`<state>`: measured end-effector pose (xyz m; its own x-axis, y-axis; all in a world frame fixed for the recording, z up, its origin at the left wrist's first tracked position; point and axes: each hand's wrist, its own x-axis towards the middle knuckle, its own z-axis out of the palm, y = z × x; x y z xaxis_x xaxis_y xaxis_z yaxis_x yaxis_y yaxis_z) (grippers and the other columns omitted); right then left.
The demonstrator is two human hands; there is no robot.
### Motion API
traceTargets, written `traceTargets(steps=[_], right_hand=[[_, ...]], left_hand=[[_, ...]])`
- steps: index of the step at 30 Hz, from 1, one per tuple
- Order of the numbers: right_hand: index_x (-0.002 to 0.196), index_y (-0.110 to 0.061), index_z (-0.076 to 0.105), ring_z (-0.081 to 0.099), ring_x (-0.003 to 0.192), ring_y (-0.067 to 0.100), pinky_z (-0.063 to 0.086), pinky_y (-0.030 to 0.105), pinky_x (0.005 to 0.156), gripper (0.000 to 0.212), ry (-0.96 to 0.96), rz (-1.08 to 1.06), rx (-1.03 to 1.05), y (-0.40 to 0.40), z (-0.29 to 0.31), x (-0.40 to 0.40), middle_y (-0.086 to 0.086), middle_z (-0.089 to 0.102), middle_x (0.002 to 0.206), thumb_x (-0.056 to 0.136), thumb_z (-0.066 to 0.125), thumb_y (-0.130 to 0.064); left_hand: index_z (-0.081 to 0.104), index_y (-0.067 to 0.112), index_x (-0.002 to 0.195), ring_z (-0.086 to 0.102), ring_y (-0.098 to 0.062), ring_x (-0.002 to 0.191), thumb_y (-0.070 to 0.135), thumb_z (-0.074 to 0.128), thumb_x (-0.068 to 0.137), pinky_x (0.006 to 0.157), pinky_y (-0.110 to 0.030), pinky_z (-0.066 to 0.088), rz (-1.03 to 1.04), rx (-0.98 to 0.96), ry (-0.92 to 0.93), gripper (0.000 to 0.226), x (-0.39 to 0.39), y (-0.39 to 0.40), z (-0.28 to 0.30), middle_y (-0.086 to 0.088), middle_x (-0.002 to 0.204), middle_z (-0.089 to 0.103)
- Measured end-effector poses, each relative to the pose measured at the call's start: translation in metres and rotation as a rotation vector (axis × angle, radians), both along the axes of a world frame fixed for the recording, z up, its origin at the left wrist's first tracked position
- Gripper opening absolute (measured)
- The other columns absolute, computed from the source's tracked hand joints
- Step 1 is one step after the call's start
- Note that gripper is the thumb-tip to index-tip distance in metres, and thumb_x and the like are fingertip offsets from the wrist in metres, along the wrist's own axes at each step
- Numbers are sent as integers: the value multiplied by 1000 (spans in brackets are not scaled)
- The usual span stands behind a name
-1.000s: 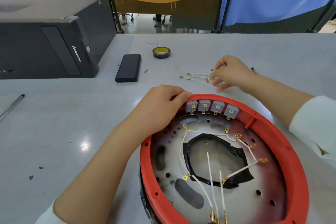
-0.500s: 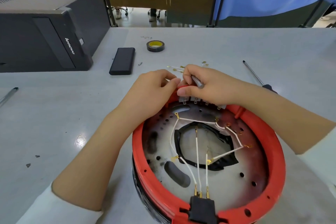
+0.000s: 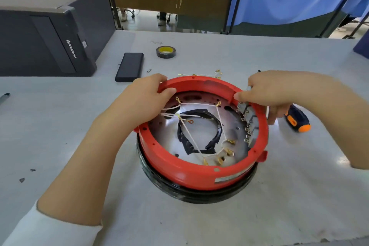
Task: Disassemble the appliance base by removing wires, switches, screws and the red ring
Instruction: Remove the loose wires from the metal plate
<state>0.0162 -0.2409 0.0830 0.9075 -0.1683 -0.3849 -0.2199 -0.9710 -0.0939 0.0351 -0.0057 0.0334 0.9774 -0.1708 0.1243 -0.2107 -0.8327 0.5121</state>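
The red ring [image 3: 199, 173] sits mid-table. The left hand [image 3: 145, 98] grips its rim at ten o'clock; the right hand [image 3: 271, 94] pinches it at two. White wires [image 3: 191, 136] cross inside. A screwdriver [image 3: 297, 120] lies behind the right hand; tape [image 3: 165, 52] sits at twelve.

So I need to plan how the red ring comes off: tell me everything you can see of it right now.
The red ring looks like glossy moulded plastic, a broad circular band seated on the black base, open side up. Small holes dot its rim, a tab juts out at its right, and a pale label sits on its near wall. White wires cross inside it. The left hand grips its far-left rim; the right hand holds its far-right rim.
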Motion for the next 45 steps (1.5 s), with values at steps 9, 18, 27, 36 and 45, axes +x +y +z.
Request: traceTargets(steps=[9,18,27,36,45], right_hand=[[78,-30,33,55,78,12,44,32,66,31,-493,530,235,35,-8,18,-7,64,95,90,59,-42],[73,-28,33,43,68,13,27,28,53,38,-412,347,-46,18,-12,16,-11,45,76,85,65,-45],[89,-14,52,47,56,15,34,25,51,16,-258,207,-203,14,-4,-25,0,51,73,90,57,-30],[82,-24,54,64,59,20,49,35,64,56,-833,133,627,33,-18,-27,0,66,58,92,22,-69],[60,-16,70,30,34,11,25,17,36,48,-508,118,1269,12,-38,5,2,42,38,97,49,-38]], left_hand=[[59,28,119,58,-5,98,22,51,95,76,-13,38,-106,-194,-22,26,3,-12,-8,10,110,66],[61,32,112,60,5,88,30,53,94,72,-3,39,-158,-280,-86,20,0,-14,-6,19,93,65],[66,22,105,57,-14,95,37,37,100,72,-21,36,-252,-9,-30,33,-3,-18,-4,6,99,67],[64,15,107,53,-19,98,38,36,100,67,-24,26,-286,166,49,36,2,-43,9,-1,102,63],[63,20,92,47,-12,77,39,37,99,61,-26,27,-230,12,3,33,7,-50,-4,12,72,54]])
